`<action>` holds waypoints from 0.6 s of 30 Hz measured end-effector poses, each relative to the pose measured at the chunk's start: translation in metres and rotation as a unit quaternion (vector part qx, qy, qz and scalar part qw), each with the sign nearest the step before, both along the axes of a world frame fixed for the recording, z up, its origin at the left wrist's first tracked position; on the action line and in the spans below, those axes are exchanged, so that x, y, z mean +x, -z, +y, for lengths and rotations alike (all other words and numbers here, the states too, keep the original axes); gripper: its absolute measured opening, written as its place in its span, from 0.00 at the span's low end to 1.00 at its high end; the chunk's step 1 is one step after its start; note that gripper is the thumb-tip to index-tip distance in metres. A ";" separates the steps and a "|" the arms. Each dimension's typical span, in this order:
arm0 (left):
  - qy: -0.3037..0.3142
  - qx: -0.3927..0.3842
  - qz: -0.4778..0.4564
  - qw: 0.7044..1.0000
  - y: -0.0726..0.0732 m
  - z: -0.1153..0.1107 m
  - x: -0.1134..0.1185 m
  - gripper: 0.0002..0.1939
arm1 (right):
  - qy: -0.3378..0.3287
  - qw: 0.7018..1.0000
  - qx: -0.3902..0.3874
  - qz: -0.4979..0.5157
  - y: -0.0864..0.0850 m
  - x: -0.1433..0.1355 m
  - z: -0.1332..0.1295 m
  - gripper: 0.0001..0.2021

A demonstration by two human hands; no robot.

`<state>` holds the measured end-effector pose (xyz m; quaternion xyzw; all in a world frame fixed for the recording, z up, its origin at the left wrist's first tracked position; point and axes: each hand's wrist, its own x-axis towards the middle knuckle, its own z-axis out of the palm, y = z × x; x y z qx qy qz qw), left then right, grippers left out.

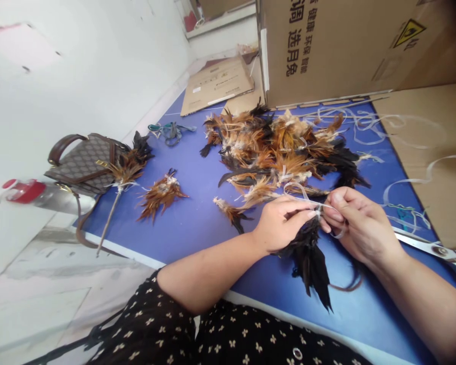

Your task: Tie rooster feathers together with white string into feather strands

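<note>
Large cardboard carton (349, 66), bold black characters (293, 38) reading 调 选月兔, cut off at top, smaller line (307, 40) beside, 健康 环保 智能, yellow flame warning triangle (408, 33), flattened cardboard sheet (222, 91), print too small to read.

Black feather bunch (315, 268), near right: left hand (279, 223) gripping its far end, right hand (367, 223) pinching white ribbon (314, 203). Brown handbag (85, 161), left; scissors (421, 243), right.
</note>
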<state>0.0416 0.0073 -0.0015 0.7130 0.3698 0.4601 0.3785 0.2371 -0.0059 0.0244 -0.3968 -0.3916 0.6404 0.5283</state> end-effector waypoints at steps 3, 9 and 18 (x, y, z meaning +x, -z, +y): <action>-0.003 0.045 -0.044 0.998 0.002 0.001 0.003 0.09 | -0.010 1.000 -0.010 0.000 0.000 -0.001 0.000 0.19; 0.039 0.054 -0.097 0.993 -0.002 0.003 0.002 0.10 | -0.027 0.999 -0.031 0.010 0.001 -0.005 0.000 0.20; 0.140 -0.207 -0.118 0.961 -0.004 0.003 -0.006 0.18 | -0.023 0.999 -0.030 0.001 0.008 -0.002 0.002 0.23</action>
